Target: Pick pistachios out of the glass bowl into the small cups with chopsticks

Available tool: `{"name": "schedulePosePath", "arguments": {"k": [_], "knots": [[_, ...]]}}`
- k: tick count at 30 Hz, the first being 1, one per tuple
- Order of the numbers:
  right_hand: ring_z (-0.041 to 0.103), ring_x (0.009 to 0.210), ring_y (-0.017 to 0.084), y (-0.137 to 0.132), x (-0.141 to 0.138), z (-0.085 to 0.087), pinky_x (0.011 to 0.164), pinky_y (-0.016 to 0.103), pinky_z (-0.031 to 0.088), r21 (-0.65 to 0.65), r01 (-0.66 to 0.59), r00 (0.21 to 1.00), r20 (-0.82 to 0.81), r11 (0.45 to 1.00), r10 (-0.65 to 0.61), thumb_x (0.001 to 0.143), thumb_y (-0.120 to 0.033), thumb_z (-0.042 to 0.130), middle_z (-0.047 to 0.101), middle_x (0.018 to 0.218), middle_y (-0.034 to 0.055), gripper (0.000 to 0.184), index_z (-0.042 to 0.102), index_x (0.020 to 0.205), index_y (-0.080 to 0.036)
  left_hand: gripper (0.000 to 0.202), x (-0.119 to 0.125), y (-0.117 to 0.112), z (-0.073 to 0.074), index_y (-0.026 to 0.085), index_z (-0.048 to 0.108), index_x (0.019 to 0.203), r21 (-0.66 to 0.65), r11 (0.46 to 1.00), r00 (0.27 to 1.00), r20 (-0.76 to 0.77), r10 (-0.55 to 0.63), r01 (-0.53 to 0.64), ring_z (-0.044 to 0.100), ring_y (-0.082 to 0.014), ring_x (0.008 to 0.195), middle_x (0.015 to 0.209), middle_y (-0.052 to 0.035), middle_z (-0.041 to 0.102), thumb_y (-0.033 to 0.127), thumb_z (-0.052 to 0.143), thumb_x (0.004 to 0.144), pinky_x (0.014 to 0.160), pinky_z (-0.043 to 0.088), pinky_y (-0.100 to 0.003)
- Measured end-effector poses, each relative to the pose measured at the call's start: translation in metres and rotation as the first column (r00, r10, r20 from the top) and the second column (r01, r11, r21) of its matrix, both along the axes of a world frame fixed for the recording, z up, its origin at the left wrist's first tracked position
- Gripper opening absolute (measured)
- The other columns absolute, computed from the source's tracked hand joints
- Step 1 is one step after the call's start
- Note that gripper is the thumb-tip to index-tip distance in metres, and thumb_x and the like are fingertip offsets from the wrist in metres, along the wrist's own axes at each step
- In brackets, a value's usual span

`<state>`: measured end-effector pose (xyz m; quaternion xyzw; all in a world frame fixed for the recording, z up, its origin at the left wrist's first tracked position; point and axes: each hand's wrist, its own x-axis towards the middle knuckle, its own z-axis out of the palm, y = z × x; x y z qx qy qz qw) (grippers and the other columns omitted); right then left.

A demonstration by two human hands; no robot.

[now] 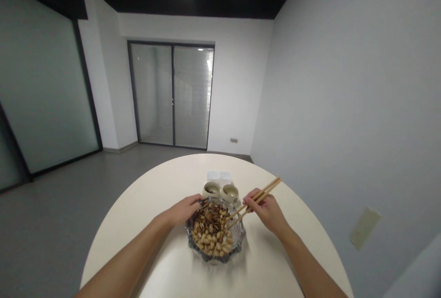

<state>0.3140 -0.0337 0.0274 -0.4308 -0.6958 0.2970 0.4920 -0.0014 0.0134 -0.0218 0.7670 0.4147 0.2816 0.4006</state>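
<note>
A scalloped clear glass bowl (238, 238) sits near the middle of the table, with dark striped seeds (209, 215) at its back and pale shelled nuts, like pistachios (212, 243), at its front. My left hand (183, 211) grips the bowl's rim at the back left. In my right hand (264, 209) is a pair of wooden chopsticks (268, 187), whose tips reach down into the bowl at its right side. Whether the tips pinch a nut is too small to tell. Just behind the bowl stand two small round cups, the left cup (211, 189) with dark bits inside and the right cup (230, 191) with something pale.
A white two-part container (219, 177) stands behind the cups. All of this rests on a round cream table (158, 261). A plain wall (344, 105) runs close along the right, and glass doors (172, 95) are at the far end.
</note>
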Motion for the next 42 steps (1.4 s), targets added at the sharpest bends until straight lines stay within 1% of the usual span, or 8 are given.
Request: {"name": "schedulePosePath", "arguments": {"k": [7, 12, 17, 20, 24, 33, 39, 42], "knots": [[0.074, 0.062, 0.022, 0.002, 0.001, 0.0, 0.06, 0.031, 0.062, 0.001, -0.001, 1.0, -0.001, 1.0, 0.001, 0.083, -0.067, 0.077, 0.074, 0.068, 0.0046, 0.047, 0.073, 0.077, -0.02, 0.041, 0.0, 0.001, -0.001, 0.018, 0.069, 0.111, 0.012, 1.0, 1.0, 0.024, -0.015, 0.014, 0.065, -0.0305, 0.113, 0.119, -0.0085, 0.076, 0.034, 0.048, 0.079, 0.104, 0.049, -0.039], [0.073, 0.062, 0.021, 0.004, 0.007, -0.002, 0.059, 0.031, 0.06, 0.037, 0.028, 0.999, -0.035, 0.999, -0.027, 0.08, -0.073, 0.078, 0.076, 0.068, 0.0065, 0.054, 0.074, 0.075, -0.02, 0.039, 0.0, 0.0, -0.001, 0.018, 0.07, 0.11, 0.036, 0.999, 1.0, 0.014, -0.014, 0.013, 0.065, -0.03, 0.112, 0.118, -0.0079, 0.076, 0.033, 0.048, 0.081, 0.103, 0.049, -0.039], [0.072, 0.061, 0.022, 0.007, 0.011, -0.002, 0.059, 0.032, 0.061, -0.016, 0.071, 0.992, -0.105, 0.997, -0.072, 0.073, -0.078, 0.08, 0.077, 0.067, 0.0082, 0.059, 0.075, 0.075, -0.02, 0.038, 0.001, -0.001, 0.002, 0.018, 0.069, 0.108, 0.019, 1.0, 1.0, 0.004, 0.003, -0.003, 0.066, -0.0303, 0.113, 0.116, -0.0076, 0.077, 0.033, 0.048, 0.081, 0.102, 0.05, -0.038], [0.071, 0.058, 0.021, 0.008, 0.012, -0.002, 0.056, 0.031, 0.058, -0.021, 0.072, 0.993, -0.091, 0.997, -0.074, 0.07, -0.077, 0.083, 0.077, 0.065, 0.008, 0.059, 0.076, 0.073, -0.019, 0.038, 0.001, -0.003, 0.004, 0.018, 0.069, 0.108, 0.007, 1.0, 1.0, 0.001, 0.006, -0.006, 0.066, -0.0304, 0.113, 0.116, -0.0077, 0.077, 0.034, 0.048, 0.081, 0.101, 0.049, -0.038], [0.071, 0.057, 0.021, 0.008, 0.011, -0.003, 0.054, 0.03, 0.056, -0.053, 0.039, 0.995, -0.095, 0.998, -0.044, 0.072, -0.074, 0.084, 0.075, 0.061, 0.0071, 0.055, 0.077, 0.074, -0.019, 0.039, 0.001, -0.003, 0.004, 0.018, 0.069, 0.108, -0.001, 1.0, 1.0, 0.001, 0.008, -0.008, 0.066, -0.0306, 0.112, 0.115, -0.0082, 0.076, 0.035, 0.048, 0.081, 0.1, 0.05, -0.038], [0.069, 0.059, 0.019, 0.009, 0.013, -0.003, 0.058, 0.03, 0.057, -0.093, -0.002, 0.999, -0.051, 0.996, -0.003, 0.074, -0.062, 0.085, 0.075, 0.064, 0.0051, 0.044, 0.074, 0.073, -0.02, 0.038, 0.0, 0.001, -0.002, 0.018, 0.068, 0.107, 0.009, 1.0, 1.0, -0.005, 0.004, -0.004, 0.065, -0.0285, 0.108, 0.111, -0.0063, 0.076, 0.035, 0.047, 0.081, 0.098, 0.049, -0.037], [0.07, 0.063, 0.02, 0.009, 0.014, -0.004, 0.06, 0.031, 0.057, -0.099, -0.018, 0.998, -0.06, 0.995, 0.012, 0.076, -0.067, 0.081, 0.075, 0.069, 0.0065, 0.049, 0.073, 0.076, -0.019, 0.036, 0.0, 0.001, -0.003, 0.019, 0.07, 0.108, 0.028, 1.0, 1.0, 0.016, -0.006, 0.006, 0.066, -0.0291, 0.111, 0.114, -0.0067, 0.077, 0.033, 0.048, 0.082, 0.099, 0.05, -0.038], [0.07, 0.064, 0.02, 0.008, 0.012, -0.004, 0.06, 0.031, 0.056, -0.101, -0.042, 0.998, -0.057, 0.994, 0.036, 0.077, -0.069, 0.08, 0.075, 0.071, 0.0068, 0.051, 0.073, 0.077, -0.019, 0.038, 0.0, 0.001, -0.003, 0.018, 0.07, 0.109, 0.012, 1.0, 1.0, 0.021, -0.005, 0.004, 0.066, -0.0293, 0.111, 0.115, -0.0071, 0.077, 0.033, 0.048, 0.082, 0.099, 0.05, -0.038]]}}
